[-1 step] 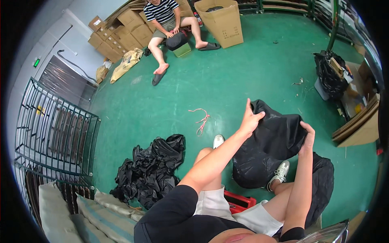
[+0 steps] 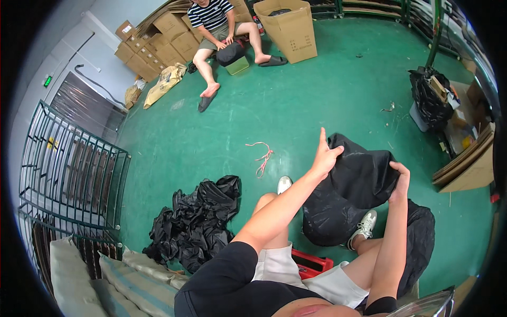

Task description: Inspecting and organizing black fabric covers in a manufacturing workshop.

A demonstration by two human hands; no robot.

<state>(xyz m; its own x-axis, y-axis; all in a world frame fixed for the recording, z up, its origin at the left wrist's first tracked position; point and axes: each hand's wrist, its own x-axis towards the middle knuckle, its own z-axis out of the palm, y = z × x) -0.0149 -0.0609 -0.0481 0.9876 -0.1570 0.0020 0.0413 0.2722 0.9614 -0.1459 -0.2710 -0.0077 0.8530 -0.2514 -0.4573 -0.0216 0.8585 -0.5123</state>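
A black sack of smooth material (image 2: 364,177) is stretched between my two hands, its rounded lower part hanging by my right shoe. My left hand (image 2: 326,160) grips its upper left edge, thumb over the material and forefinger pointing up. At the right edge, my right hand (image 2: 401,180) is closed on the same sack, with part of its fingers hidden behind the material. Another dark bundle (image 2: 420,240) lies beside my right leg. To the left, a heap of crumpled black plastic (image 2: 195,224) rests on the green floor.
A red plastic item (image 2: 311,263) is between my legs. Pink string (image 2: 262,158) lies ahead. Farther off, a person (image 2: 219,31) sits by a tall carton (image 2: 288,31). A metal rack (image 2: 74,169) stands left; cardboard sheets (image 2: 467,164) and a black-lined bin (image 2: 430,100) are right.
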